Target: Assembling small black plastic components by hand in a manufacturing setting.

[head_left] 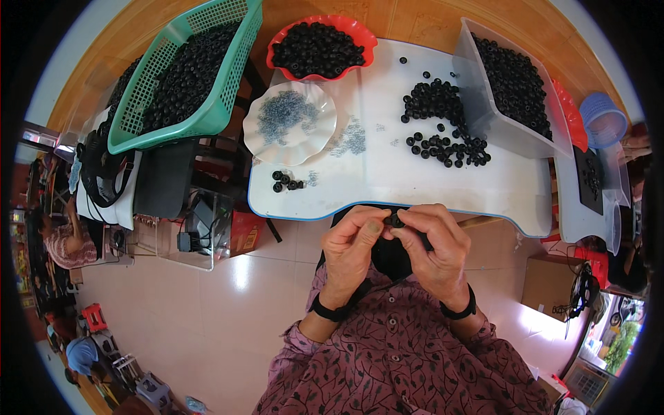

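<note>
Just off the table's front edge, my two hands meet fingertip to fingertip. The thumb and fingers of my right hand (437,245) pinch a small black round part (395,220). Against its left side press the closed thumb and forefinger of my left hand (351,243); whatever they grip is too small to make out. Beyond them on the white table (325,197) lie a small group of black round parts (285,182) at left and a larger loose pile (434,104) at right. A white scalloped plate (252,135) bears many tiny clear pieces (287,116), with more scattered beside it.
A red bowl (373,43) and a clear plastic bin (477,86), both full of black parts, stand toward the back. A green basket (225,104) of the same sits at left. Cardboard box (550,283) on the floor at right. Other people are far left.
</note>
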Demonstrator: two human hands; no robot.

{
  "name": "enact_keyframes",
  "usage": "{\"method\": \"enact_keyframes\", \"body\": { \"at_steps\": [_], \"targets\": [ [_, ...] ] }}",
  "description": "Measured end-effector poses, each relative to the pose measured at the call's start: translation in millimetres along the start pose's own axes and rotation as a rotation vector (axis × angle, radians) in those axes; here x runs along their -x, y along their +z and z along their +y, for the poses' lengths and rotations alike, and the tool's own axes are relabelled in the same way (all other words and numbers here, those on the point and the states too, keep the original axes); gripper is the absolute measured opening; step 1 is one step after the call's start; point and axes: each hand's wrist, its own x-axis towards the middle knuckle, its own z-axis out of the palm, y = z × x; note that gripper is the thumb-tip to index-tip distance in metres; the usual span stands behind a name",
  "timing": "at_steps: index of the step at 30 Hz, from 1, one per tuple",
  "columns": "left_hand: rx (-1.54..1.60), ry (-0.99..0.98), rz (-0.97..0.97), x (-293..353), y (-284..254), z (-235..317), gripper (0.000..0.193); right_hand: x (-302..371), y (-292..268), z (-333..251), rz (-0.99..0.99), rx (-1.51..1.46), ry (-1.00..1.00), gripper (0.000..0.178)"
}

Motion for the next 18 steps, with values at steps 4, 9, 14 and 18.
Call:
{"method": "enact_keyframes", "body": {
  "at_steps": [4,9,14,18],
  "targets": [
    [-0.082,0.018,0.013,0.9,-0.8,1.4,0.015,0.4,1.2,1.2,0.000,0.040,-0.045,0.024],
    [-0.176,-0.025,0.012,1.0,1.8,7.3,0.013,1.1,2.2,3.6,-0.005,0.044,-0.072,0.023],
    [-0.229,0.010,-0.010,0.8,3.0,9.0,0.012,0.6,0.8,3.0,-0.017,-0.010,-0.017,0.022],
    [-0.292,0.040,0.007,2.2,4.4,8.8,0.011,2.2,-0.6,3.7,-0.021,-0.070,0.047,0.021]
  ]
}}
